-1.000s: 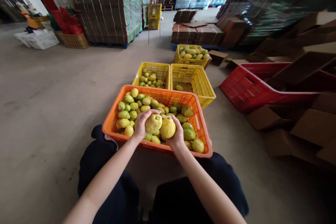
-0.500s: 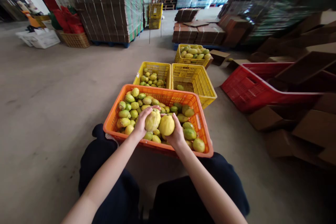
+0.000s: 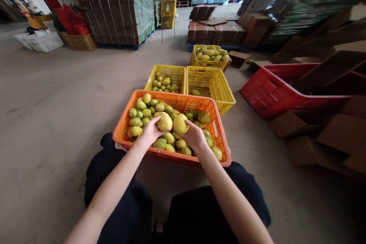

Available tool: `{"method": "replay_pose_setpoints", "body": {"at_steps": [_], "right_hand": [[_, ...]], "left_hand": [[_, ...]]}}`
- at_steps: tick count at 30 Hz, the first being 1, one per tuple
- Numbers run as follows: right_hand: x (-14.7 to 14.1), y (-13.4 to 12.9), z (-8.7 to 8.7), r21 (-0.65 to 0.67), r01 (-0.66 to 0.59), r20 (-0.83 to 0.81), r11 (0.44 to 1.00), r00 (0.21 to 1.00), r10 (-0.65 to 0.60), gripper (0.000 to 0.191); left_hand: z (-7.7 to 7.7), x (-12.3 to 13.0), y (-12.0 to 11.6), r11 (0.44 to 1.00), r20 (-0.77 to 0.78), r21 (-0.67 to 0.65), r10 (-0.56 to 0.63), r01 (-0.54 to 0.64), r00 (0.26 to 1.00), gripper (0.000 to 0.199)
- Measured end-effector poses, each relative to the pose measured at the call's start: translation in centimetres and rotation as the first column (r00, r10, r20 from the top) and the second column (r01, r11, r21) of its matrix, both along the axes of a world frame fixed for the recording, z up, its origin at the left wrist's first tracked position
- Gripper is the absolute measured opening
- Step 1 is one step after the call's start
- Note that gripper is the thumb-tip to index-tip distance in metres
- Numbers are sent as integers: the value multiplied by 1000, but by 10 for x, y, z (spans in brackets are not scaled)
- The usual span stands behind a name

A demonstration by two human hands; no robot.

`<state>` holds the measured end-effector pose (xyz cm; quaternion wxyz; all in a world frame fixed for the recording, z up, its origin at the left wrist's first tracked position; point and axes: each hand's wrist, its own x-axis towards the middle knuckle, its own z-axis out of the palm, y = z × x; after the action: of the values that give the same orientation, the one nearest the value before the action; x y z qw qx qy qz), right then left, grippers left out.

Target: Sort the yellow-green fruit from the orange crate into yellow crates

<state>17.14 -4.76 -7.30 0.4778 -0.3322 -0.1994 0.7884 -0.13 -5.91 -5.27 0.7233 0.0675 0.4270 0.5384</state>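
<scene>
An orange crate (image 3: 122, 126) full of yellow-green fruits sits on the floor against my knees. My left hand (image 3: 148, 133) grips a wrinkled yellow fruit (image 3: 165, 122) over the middle of the crate. My right hand (image 3: 194, 136) holds a smoother yellow fruit (image 3: 180, 123) right beside it; the two fruits almost touch. Both hands hover just above the pile of fruits in the crate.
Behind the orange crate stand two yellow crates: the left yellow crate (image 3: 177, 73) holds small fruits, the right yellow crate (image 3: 217, 87) is almost bare. A third yellow crate (image 3: 197, 63) lies farther back. A red crate (image 3: 265, 95) and cardboard boxes (image 3: 337, 137) crowd the right; wrapped pallets (image 3: 114, 4) stand behind.
Both hands have moved forward, away from me, with their fruits, from the crate's near edge toward its middle. The fruits stay side by side.
</scene>
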Motion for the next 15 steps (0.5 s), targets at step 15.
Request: {"method": "replay_pose_setpoints", "body": {"at_steps": [15], "right_hand": [[-16,-11,6,-249,27,-21,968,999,-33,8]], "left_hand": [[-3,12,-11,970,-7,-227,88,-87,996,20]]}}
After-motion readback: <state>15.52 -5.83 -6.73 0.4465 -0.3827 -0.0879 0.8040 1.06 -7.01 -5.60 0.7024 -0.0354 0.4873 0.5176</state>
